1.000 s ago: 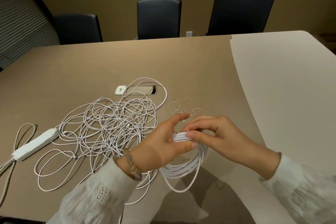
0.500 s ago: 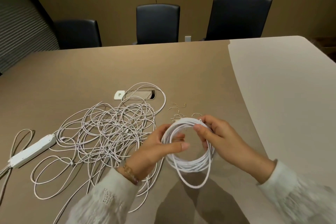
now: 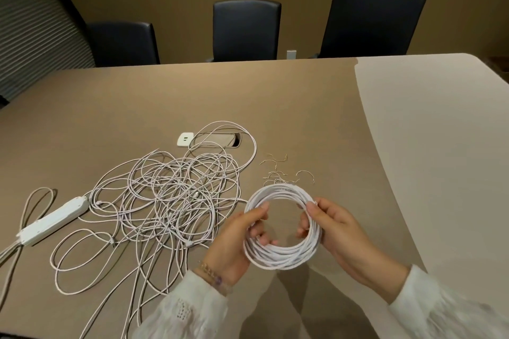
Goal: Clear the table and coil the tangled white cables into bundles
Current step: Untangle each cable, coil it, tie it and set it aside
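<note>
Now I hold the round cable coil (image 3: 282, 252) up between both hands, left hand (image 3: 234, 245) and right hand (image 3: 340, 234) curled round its sides, with the twist ties (image 3: 278, 173) on the table (image 3: 275, 96) just beyond.

Chairs: three black chairs (image 3: 246, 30) lined up at twelve o'clock.
Power strip: white power strip (image 3: 52, 220) lying at nine o'clock.
Hatch: table hatch (image 3: 217, 140), white adapter (image 3: 184, 139) touching its nine o'clock edge.

Two hands, left hand (image 3: 234, 245) and right hand (image 3: 341, 237), hold a coiled white cable bundle (image 3: 282, 253) above a desk (image 3: 275, 96), beside tangled white cables (image 3: 165, 201).
</note>
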The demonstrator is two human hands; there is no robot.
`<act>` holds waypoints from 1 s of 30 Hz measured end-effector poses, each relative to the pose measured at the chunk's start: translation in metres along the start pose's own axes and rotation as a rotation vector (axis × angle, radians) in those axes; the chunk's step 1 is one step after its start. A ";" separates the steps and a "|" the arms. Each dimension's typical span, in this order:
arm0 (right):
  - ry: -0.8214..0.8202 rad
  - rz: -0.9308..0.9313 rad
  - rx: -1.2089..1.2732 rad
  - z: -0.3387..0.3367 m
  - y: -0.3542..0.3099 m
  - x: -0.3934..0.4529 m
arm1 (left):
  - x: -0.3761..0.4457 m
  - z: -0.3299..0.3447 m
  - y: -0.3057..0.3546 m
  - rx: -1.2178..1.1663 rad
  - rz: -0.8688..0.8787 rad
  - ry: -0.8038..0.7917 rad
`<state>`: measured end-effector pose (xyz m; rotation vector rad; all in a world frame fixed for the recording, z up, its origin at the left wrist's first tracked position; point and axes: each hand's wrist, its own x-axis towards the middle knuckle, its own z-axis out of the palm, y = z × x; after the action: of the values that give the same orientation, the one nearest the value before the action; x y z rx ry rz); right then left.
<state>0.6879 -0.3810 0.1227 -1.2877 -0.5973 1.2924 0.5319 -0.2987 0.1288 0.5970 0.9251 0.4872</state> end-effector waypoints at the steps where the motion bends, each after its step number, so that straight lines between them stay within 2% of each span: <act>1: -0.001 0.009 -0.064 -0.002 0.000 0.002 | 0.001 0.000 0.002 0.058 0.011 0.028; 4: -0.039 -0.083 -0.333 -0.005 -0.002 0.013 | 0.004 -0.001 0.009 0.351 0.053 0.031; 7: -0.263 -0.295 -0.796 0.001 -0.007 0.024 | 0.008 0.004 0.015 0.592 0.026 -0.057; 9: -0.360 -0.350 -0.956 0.006 -0.007 0.029 | 0.012 0.009 0.019 0.689 0.014 -0.091; 12: -0.362 -0.319 -0.970 0.006 -0.008 0.032 | 0.020 0.006 0.021 0.772 0.069 -0.105; 14: -0.328 -0.282 -0.942 0.002 -0.008 0.033 | 0.023 0.000 0.021 0.703 0.064 -0.152; 17: -0.202 -0.278 -0.889 -0.003 -0.004 0.036 | 0.026 -0.013 0.022 0.646 0.004 -0.248; 20: -0.129 -0.257 -0.829 -0.002 0.003 0.037 | 0.030 -0.020 0.019 0.604 -0.002 -0.229; 22: -0.161 -0.250 -0.852 0.000 0.007 0.037 | 0.035 -0.020 0.018 0.594 -0.033 -0.207; 25: -0.248 -0.263 -0.972 0.004 0.011 0.040 | 0.041 -0.017 0.016 0.739 -0.062 -0.228; 28: -0.289 -0.314 -1.125 0.005 0.013 0.044 | 0.049 -0.017 0.011 0.846 -0.070 -0.177; 30: -0.298 -0.319 -1.061 0.004 0.013 0.046 | 0.054 -0.020 0.010 0.839 -0.069 -0.147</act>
<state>0.6922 -0.3405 0.0977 -1.7215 -1.7794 0.8867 0.5410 -0.2521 0.0945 1.3335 0.9898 -0.0365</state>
